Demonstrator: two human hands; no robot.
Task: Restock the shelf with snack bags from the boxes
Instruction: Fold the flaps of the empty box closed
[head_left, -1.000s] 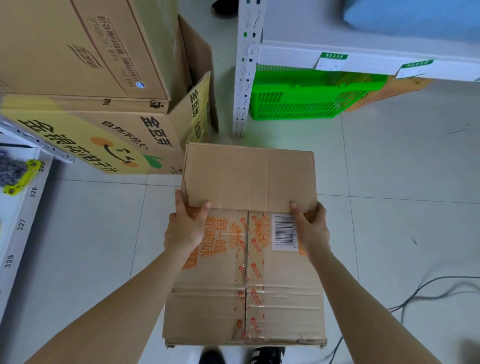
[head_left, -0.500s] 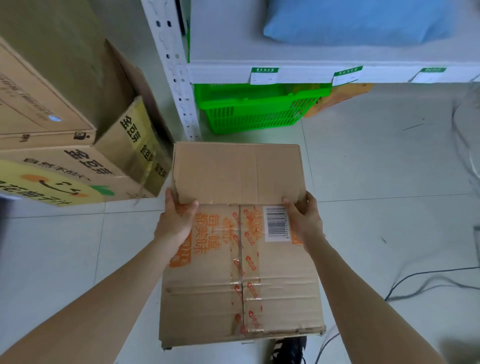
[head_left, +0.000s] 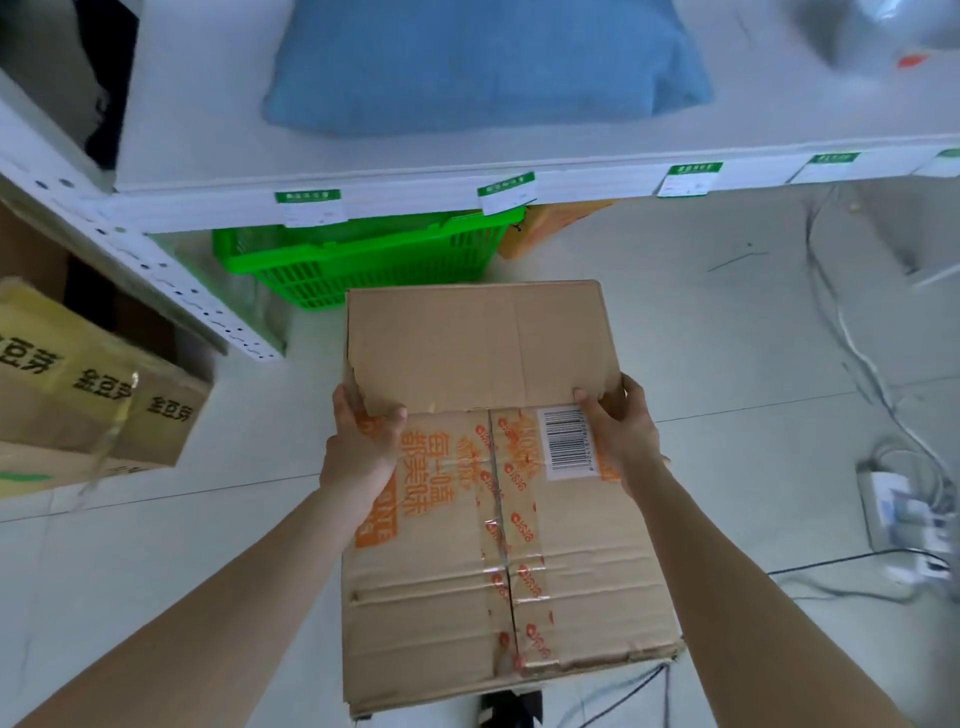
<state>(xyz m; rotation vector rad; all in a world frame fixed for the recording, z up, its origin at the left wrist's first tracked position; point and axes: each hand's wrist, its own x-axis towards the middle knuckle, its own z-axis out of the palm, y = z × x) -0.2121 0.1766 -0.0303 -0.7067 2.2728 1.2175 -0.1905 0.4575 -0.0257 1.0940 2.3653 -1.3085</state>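
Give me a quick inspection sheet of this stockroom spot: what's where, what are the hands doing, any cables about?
Surface: white shelf, holding a blue cushion-like bundle; price tags on its front edge.
Job's things: taped cardboard box, held above the tiled floor; no snack bags seen.
Clutter: green basket under the shelf.
Hands: left hand and right hand grip the box's sides.
Cables: loose cables and a power strip on the floor, right.
Surroundings: yellow-printed cartons at left.

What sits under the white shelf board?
A green basket sits under the shelf, its rear hidden by the board. Beside it an orange-brown item pokes out; what it is cannot be told.
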